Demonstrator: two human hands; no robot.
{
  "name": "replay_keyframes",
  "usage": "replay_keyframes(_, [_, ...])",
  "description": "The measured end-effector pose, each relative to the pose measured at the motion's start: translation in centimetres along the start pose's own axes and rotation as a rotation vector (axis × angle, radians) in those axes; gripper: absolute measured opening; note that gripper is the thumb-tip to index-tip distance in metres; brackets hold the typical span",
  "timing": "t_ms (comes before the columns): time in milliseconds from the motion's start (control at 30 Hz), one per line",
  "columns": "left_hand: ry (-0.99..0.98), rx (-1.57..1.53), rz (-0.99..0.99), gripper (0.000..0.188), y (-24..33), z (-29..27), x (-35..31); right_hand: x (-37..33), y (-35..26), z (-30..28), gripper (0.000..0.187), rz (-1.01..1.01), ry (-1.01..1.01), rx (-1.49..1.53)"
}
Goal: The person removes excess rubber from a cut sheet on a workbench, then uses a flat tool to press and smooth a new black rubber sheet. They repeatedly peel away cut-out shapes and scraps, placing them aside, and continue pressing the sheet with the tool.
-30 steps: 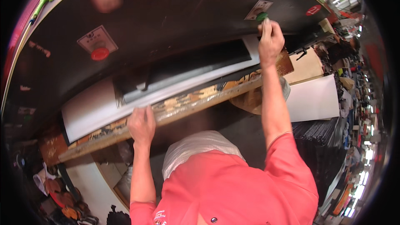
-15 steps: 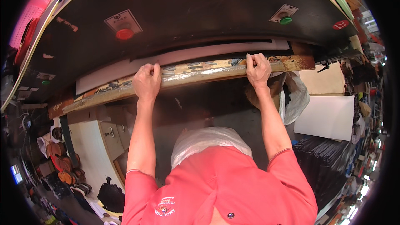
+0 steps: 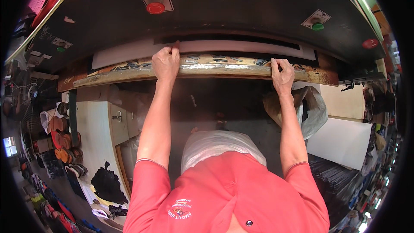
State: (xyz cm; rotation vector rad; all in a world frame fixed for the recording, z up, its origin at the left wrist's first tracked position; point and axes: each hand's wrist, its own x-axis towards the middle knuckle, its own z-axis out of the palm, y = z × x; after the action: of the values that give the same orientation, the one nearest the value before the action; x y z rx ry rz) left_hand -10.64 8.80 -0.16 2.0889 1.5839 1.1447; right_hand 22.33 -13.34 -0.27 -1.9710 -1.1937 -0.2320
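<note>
Both of my hands are at the front edge of a dark machine, over a long pale bar (image 3: 207,71). Behind the bar runs a worn bed strewn with small dark scraps (image 3: 222,61). A long white sheet (image 3: 129,55) lies in the slot with a black strip (image 3: 241,42) on it. My left hand (image 3: 166,64) has its fingers curled, with one digit reaching over the sheet's near side. Farther right, my right hand (image 3: 283,76) is curled at the bar, thumb and forefinger drawn together. Whatever either hand pinches is hidden.
A red button (image 3: 155,7) and a green button (image 3: 318,26) stand out on the machine's front. A plastic bag (image 3: 312,108) hangs at the right, near a white panel (image 3: 340,142). On the left are a pale cabinet (image 3: 95,121) and a black ragged piece (image 3: 108,183).
The view has shifted, so the machine sits differently in it. My left hand has moved forward over the bar toward the white sheet. My right hand stays at the bar.
</note>
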Motion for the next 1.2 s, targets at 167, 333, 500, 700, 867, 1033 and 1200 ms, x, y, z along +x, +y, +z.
replay_keyframes(167, [0.038, -0.062, 0.022, 0.05, 0.3, -0.1, -0.1, -0.3, -0.2, 0.3, 0.017, -0.004, 0.005, -0.029])
replay_keyframes(333, [-0.02, 0.003, 0.027, 0.048, -0.3, 0.0, -0.5, -1.0, -0.3, 0.1, 0.015, 0.012, -0.029, -0.01])
replay_keyframes(500, [-0.068, -0.087, 0.14, 0.043, -1.3, -0.7, -1.4, -0.6, -3.1, 0.1, 0.021, 0.577, -0.097, 0.198])
replay_keyframes(700, [-0.197, -0.417, 0.139, 0.019, -0.9, -3.3, 0.5, 5.4, -13.5, 7.6, 0.047, 0.075, -0.271, 0.272])
replay_keyframes(867, [-0.263, -0.469, 0.098, 0.028, -1.9, -0.7, 9.3, 9.9, -21.8, 18.3, 0.098, -0.006, -0.425, 0.074])
replay_keyframes(1033, [-0.261, -0.201, 0.351, 0.048, -2.6, 3.5, 12.8, 11.9, -23.4, 21.2, 0.102, -0.031, -0.388, -0.082])
replay_keyframes(1200, [-0.297, -0.08, 0.404, 0.046, -2.8, 4.0, 12.0, 13.4, -22.5, 18.9, 0.102, 0.172, -0.471, 0.133])
